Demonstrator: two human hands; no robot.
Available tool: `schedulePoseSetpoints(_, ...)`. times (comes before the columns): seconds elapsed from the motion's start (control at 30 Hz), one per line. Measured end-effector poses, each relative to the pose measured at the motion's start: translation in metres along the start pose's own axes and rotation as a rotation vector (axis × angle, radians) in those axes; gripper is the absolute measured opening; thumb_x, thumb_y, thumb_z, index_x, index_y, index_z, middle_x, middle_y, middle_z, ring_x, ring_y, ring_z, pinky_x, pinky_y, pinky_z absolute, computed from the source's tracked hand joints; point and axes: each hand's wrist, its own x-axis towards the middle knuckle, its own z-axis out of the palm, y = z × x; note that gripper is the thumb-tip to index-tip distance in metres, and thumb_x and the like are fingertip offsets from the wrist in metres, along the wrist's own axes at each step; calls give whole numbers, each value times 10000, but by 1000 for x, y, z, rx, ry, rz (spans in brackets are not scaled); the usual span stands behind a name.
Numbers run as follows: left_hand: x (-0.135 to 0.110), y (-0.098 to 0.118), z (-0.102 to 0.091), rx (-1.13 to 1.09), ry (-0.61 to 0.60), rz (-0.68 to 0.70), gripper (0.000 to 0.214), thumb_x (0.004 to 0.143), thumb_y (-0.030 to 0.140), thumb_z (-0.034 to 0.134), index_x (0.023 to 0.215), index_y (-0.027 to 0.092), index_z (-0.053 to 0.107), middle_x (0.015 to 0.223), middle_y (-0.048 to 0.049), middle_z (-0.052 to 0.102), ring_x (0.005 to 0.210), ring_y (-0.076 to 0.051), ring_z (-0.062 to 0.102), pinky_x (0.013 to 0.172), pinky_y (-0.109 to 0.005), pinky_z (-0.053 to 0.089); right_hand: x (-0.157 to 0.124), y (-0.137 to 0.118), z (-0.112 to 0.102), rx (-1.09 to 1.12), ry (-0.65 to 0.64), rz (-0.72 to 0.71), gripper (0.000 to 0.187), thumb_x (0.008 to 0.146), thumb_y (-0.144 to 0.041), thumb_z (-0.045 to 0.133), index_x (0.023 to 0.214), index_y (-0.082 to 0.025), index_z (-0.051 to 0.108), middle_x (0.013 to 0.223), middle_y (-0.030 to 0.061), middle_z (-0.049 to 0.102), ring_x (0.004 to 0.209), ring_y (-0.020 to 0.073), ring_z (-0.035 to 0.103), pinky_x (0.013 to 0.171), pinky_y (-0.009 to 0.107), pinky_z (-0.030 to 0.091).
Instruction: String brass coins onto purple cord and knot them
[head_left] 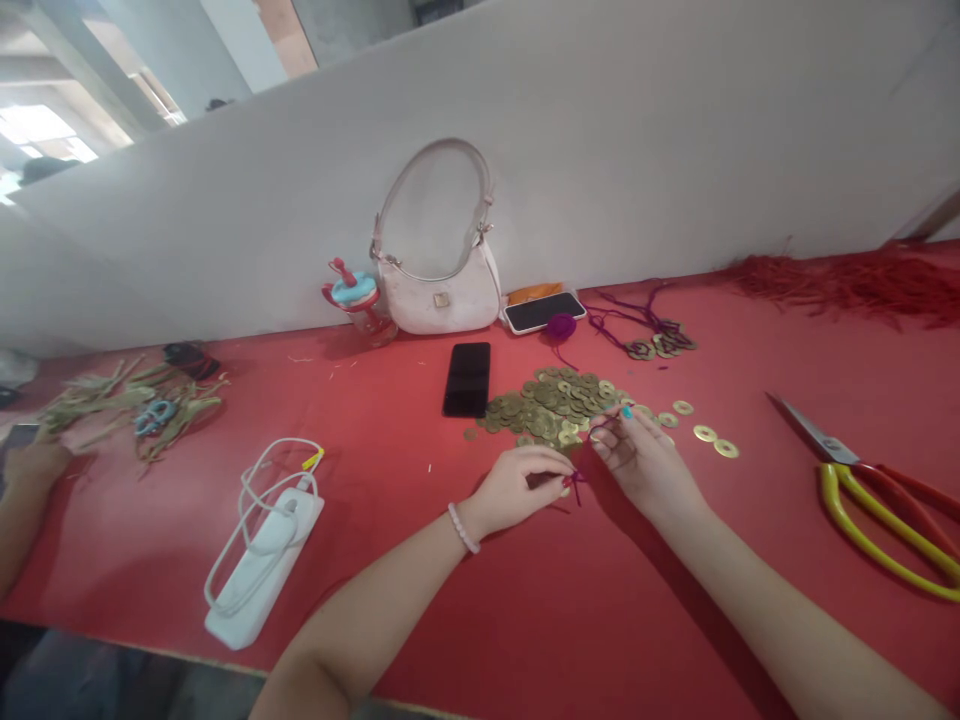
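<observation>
Between my two hands runs a purple cord, close above the red tabletop. My left hand, with a beaded bracelet at the wrist, pinches the cord near a small knot; a coin's edge seems to show beside the fingertips. My right hand has its fingers closed on the cord's other stretch, slightly higher. Just beyond both hands lies a heap of brass coins with holes. A few loose coins are to the right of it. Coins tied with purple cord lie further back.
A black phone, a white phone, a purple yarn ball, a handbag and a cup stand behind. Large scissors lie right, a power strip left. Another person's hand is far left.
</observation>
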Motion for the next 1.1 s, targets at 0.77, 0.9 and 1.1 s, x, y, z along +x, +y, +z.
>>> schedulePoseSetpoints(0.77,4,-6,-4,-267,259,-125,157,767,249,588,843,136,667,929,-100,646,878,-181,594,809,-320,473,-22,5,14,-639,-354,-259,254,819,-291,479,1063,-233,434,836,32,623,794,176,609,753,321,486)
schedulePoseSetpoints(0.9,5,-6,-3,-287,286,-147,149,747,234,596,838,139,664,949,-97,640,885,-182,588,801,-314,466,-26,2,15,-777,-366,-307,242,803,-225,443,1045,-227,446,699,-5,614,694,155,595,697,286,470)
schedulePoseSetpoints(1.1,7,-9,-3,-390,416,-251,180,751,247,588,881,140,652,1010,-101,628,931,-183,577,829,-313,445,-30,-3,12,-782,-377,-335,311,699,-127,384,989,-209,457,490,-78,392,438,98,385,470,207,354)
